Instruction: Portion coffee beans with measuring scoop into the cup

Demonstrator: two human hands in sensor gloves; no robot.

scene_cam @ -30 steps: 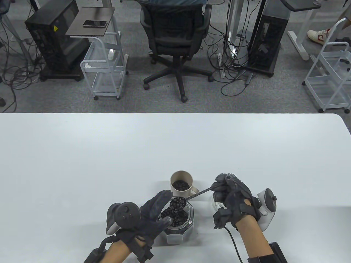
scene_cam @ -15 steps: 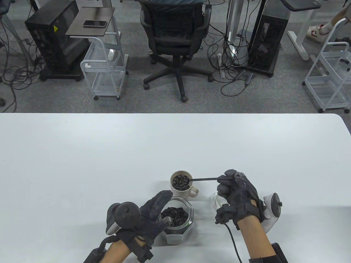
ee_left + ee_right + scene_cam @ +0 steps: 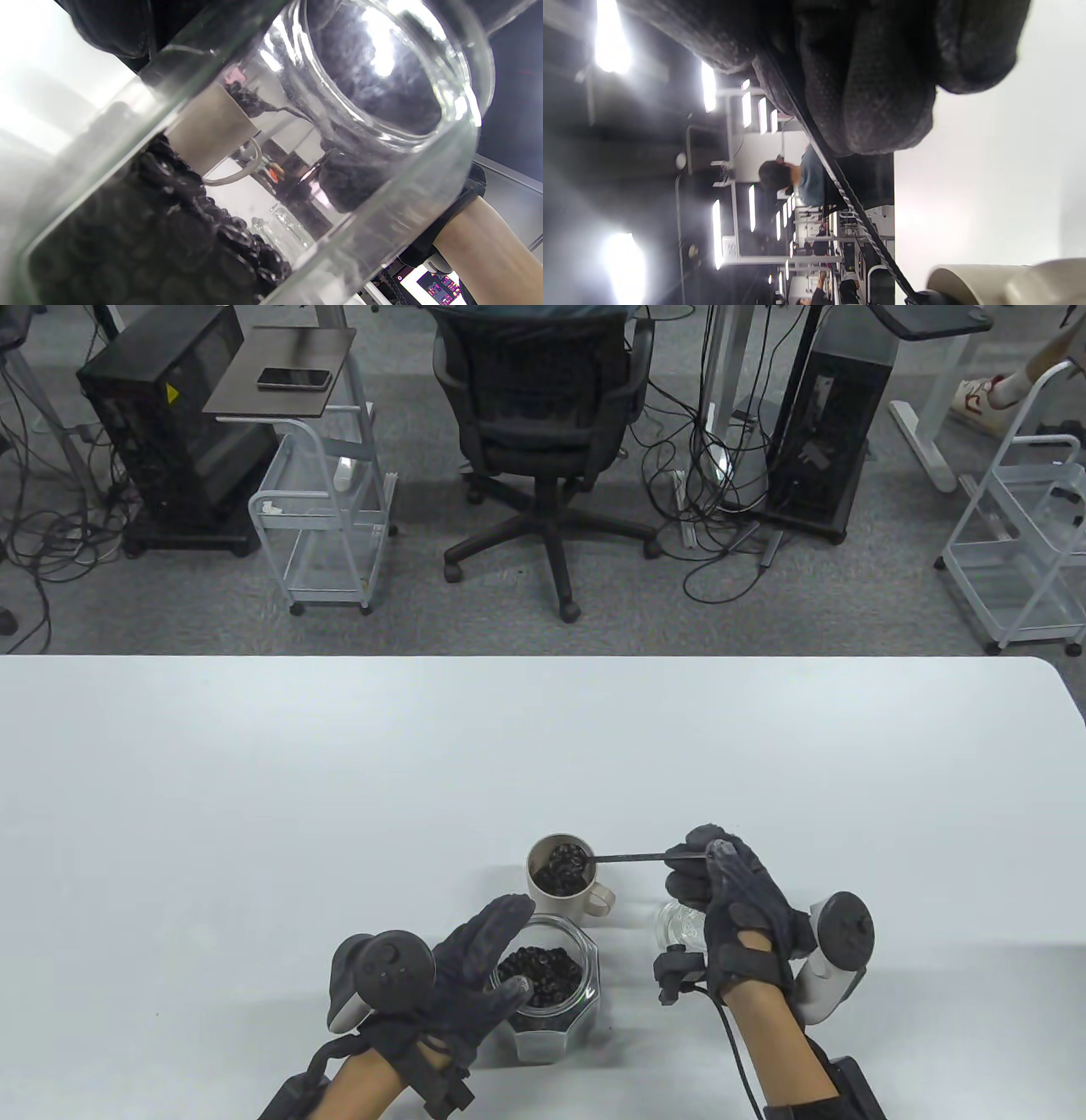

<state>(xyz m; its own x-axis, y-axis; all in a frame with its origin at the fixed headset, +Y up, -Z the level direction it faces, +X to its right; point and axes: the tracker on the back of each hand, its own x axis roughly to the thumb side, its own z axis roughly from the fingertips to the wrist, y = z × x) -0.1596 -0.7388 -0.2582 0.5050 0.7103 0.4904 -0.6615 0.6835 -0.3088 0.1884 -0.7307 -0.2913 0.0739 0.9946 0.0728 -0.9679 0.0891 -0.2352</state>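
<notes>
Scoop sitting over the cup, jar being steadied

The right hand (image 3: 738,912) is pinching the far end of the thin dark handle of the one measuring scoop (image 3: 632,858) — fingers curled round it — and the scoop's bowl is lying to the hand's left, tipped over the mouth of the single beige cup (image 3: 557,882), which is holding coffee beans (image 3: 562,872). Nearer, the left hand (image 3: 471,976) is wrapping its fingers round the left side of the one glass jar (image 3: 551,997), partly filled with beans. One small clear glass piece (image 3: 676,922) is lying just under the right hand on the white table (image 3: 254,814) — two hands, one cup, one jar, one scoop.
</notes>
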